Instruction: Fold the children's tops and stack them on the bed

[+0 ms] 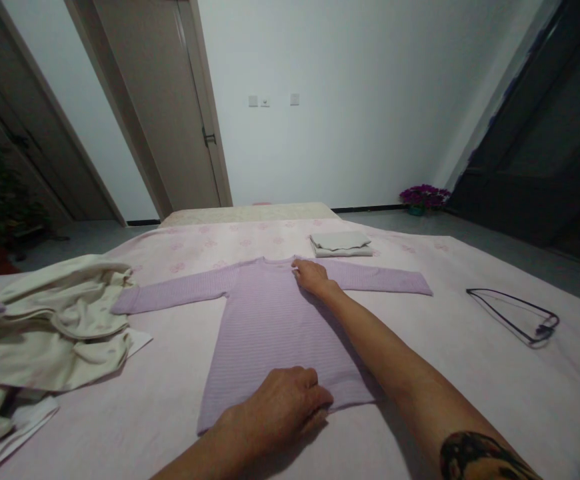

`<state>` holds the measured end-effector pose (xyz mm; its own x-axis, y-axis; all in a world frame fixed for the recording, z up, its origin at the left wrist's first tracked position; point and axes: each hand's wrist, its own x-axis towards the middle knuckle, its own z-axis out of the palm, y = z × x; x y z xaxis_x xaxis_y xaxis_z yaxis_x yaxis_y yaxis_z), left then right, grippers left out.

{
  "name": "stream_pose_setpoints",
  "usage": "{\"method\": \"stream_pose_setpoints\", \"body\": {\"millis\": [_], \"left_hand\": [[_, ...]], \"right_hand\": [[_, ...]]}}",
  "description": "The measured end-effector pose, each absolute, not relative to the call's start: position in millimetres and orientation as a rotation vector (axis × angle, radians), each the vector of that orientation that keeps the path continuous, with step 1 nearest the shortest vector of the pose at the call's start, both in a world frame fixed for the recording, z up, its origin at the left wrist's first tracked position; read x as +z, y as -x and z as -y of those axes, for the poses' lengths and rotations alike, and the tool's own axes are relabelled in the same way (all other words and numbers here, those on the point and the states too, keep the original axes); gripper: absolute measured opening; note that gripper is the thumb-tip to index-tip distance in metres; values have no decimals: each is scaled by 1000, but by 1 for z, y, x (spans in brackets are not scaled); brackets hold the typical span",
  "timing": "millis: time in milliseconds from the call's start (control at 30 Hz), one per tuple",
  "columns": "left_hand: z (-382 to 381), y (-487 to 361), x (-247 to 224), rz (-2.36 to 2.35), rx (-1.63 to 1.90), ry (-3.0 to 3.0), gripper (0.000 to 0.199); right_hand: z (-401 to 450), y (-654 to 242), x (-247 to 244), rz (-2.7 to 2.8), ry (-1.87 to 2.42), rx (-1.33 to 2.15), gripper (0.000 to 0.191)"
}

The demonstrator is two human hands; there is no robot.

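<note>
A lilac ribbed long-sleeved top (265,327) lies spread out face-flat on the bed, its sleeves stretched to both sides. At the neckline, the fingers of my right hand (313,275) pinch the fabric just right of the collar's middle. My left hand (293,403) is at the bottom hem, fingers curled over the cloth's edge; their tips are partly hidden. Its left cuff reaches a heap of cream clothing (65,320). Beyond the right shoulder rests a folded pale grey garment (341,244).
A pink patterned sheet (470,393) covers the bed. On the right lies a thin black triangular frame (513,313), apparently a hanger. White cloth or paper (140,341) pokes from under the heap. Purple flowers (424,197) stand on the floor by the far wall.
</note>
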<state>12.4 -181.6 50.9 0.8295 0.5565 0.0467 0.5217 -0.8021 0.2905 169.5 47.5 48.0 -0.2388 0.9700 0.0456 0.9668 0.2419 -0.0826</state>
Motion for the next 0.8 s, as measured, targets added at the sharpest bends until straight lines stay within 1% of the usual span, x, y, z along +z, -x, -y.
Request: {"method": "stream_pose_setpoints", "body": {"millis": [67,167,333,500,600,700,800], "left_hand": [[177,-11,47,-799,201,-2751,10],[175,-8,43,-800,239,-2740,16],[179,-7,46,-837,292,-2716,14],[179,-9,47,-831,287,-2693,14],[179,-10,49,-832,284,-2670,18],[181,-11,48,-848,293,-2648,20],[180,-10,43,-852,323,-2616,22]], "right_hand": [[-57,-162,50,2423,1869,64,39],[-69,-153,51,2442,1890,70,36],[-82,-149,53,2451,1916,63,31],[-90,-147,49,2372,1935,23,35],[-91,-147,43,2330,1929,41,33],[-89,-152,41,2322,1882,75,30],[-76,-164,45,2341,1799,100,34]]}}
